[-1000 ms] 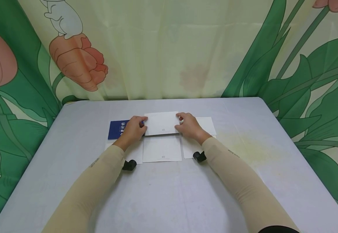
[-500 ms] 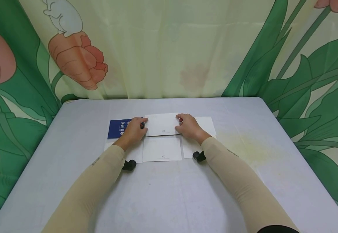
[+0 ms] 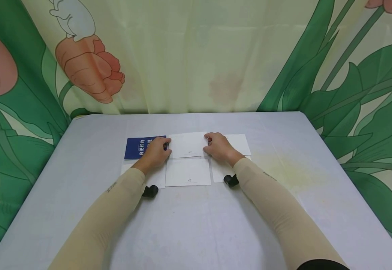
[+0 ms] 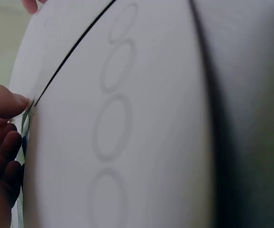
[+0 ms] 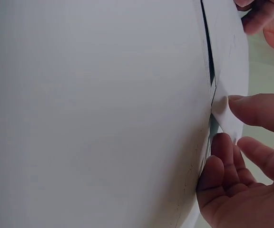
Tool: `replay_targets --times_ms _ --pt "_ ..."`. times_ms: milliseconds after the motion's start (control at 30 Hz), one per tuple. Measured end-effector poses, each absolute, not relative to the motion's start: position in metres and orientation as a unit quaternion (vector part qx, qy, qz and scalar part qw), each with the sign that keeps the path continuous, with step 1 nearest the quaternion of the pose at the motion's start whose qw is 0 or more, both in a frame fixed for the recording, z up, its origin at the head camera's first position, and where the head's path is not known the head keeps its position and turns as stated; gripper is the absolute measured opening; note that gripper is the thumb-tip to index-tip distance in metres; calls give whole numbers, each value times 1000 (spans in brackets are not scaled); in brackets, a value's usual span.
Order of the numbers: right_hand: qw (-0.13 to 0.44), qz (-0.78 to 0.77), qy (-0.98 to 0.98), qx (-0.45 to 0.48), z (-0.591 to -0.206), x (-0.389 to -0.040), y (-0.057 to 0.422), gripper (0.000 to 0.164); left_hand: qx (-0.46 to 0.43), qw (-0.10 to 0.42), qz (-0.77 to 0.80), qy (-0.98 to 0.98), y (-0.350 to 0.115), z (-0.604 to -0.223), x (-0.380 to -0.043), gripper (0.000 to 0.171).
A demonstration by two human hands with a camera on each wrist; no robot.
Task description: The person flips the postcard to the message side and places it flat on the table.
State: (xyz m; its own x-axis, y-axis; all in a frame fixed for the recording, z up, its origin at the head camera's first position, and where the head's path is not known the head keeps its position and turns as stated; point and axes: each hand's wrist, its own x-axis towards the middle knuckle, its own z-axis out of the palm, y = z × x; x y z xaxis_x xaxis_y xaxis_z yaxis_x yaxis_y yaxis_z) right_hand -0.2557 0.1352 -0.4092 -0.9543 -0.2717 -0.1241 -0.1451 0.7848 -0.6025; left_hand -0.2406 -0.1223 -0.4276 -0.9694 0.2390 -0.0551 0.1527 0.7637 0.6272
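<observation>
A white card [image 3: 186, 145] with a tiny grey mark near its front edge lies in the middle of the back row. My left hand [image 3: 154, 153] holds its left edge, thumb and forefinger at the corners. On the opposite edge, my right hand [image 3: 220, 148] holds it the same way. In the right wrist view, the right thumb [image 5: 258, 110] is on the card's corner while the other fingers curl beneath. A dark blue card [image 3: 134, 147] with white lettering lies left of it, partly behind the left hand. To the right is another white card [image 3: 239, 143].
A front row of white cards lies nearer: one in the middle [image 3: 188, 171], one at left [image 3: 157, 178] and one at right [image 3: 219, 171], both partly covered by the arms. Faint grey rings [image 4: 111, 128] show on white paper in the left wrist view. A patterned curtain [image 3: 189, 56] hangs behind the white-covered table [image 3: 182, 232].
The held white card has come down slightly, and the dark gap under its front edge has narrowed. Both hands stay at its sides, almost unmoved.
</observation>
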Motion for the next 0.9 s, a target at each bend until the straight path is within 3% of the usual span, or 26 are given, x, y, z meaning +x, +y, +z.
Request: replay_targets --times_ms 900 --pt "130 -295 940 -111 -410 -255 134 56 96 84 315 941 -120 -426 -240 49"
